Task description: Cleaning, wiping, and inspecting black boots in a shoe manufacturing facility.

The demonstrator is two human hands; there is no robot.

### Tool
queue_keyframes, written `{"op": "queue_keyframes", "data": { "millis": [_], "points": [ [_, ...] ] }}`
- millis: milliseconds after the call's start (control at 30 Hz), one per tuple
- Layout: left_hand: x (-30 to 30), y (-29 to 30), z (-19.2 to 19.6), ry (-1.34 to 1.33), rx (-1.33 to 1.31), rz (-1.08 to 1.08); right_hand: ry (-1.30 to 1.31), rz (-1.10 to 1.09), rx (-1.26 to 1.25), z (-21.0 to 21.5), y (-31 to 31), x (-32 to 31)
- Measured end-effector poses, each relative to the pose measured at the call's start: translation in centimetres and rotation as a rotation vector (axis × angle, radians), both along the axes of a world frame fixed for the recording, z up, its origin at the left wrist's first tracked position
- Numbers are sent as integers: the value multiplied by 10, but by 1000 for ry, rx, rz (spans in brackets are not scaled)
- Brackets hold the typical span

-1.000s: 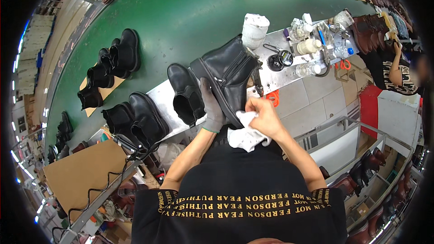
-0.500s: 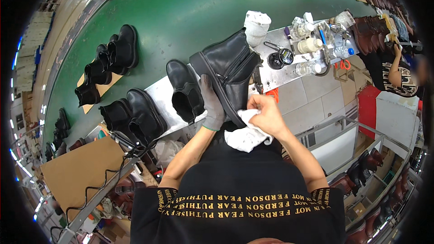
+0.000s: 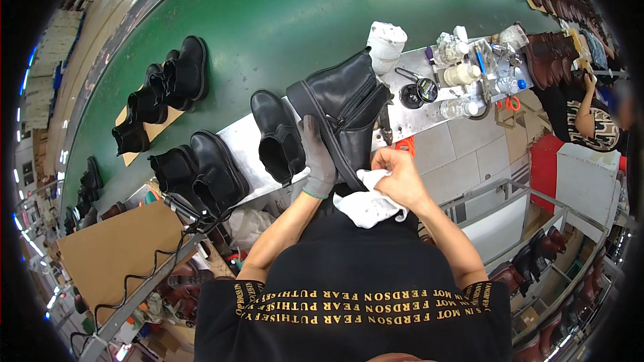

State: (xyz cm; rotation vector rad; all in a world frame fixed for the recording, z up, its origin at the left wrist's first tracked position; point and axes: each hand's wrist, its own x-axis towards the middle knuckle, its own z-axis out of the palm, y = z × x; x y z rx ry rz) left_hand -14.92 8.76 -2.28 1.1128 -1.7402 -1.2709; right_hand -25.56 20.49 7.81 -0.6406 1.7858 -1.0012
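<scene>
A black ankle boot with a side zip is held up in front of me, tilted, its sole toward my left. My left hand, in a grey glove, grips it along the sole, fingers partly hidden behind the boot. My right hand is bare and pinches a white cloth close against the toe end of the boot. Part of the cloth hangs below my fingers. Just left of my gloved hand, another black boot stands on the metal shelf.
More black boots rest at left, others on the green table. At right are a white roll, a black open tin, bottles and orange scissors. A co-worker sits far right beside brown boots.
The boot and both hands have shifted very slightly down and right in the picture, as has the bench. My right fingers and the cloth have changed pose a little near the toe.
</scene>
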Motion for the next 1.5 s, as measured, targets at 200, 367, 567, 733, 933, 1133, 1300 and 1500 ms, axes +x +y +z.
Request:
{"op": "queue_keyframes", "data": {
  "millis": [200, 367, 567, 733, 933, 1133, 1300, 1500],
  "points": [
    [6, 4, -13, -162, -132, -87, 114, -19, -174, 11, -30, -2],
    [8, 6, -24, -221, -327, -26, 13, -44, -111, -1, -5, 1],
    [12, 14, -35, -263, -378, -10, 75, -37, -111, 7, -18, -2],
    [8, 13, -14, -246, -412, -40, 115, -42, -150, 18, -25, -5],
    [18, 2, -33, -179, -111, -94, 120, 35, -73, 8, -9, 0],
    [2, 2, 2, -258, -170, -49, 75, -42, -179, -1, -24, -1],
    [7, -3, -33, -147, -43, 20, -12, -26, -58, -3, 9, 7],
    [-10, -19, 17, 480, 882, 113, -19, -8, 69, -5, 27, 0]
  ]
}}
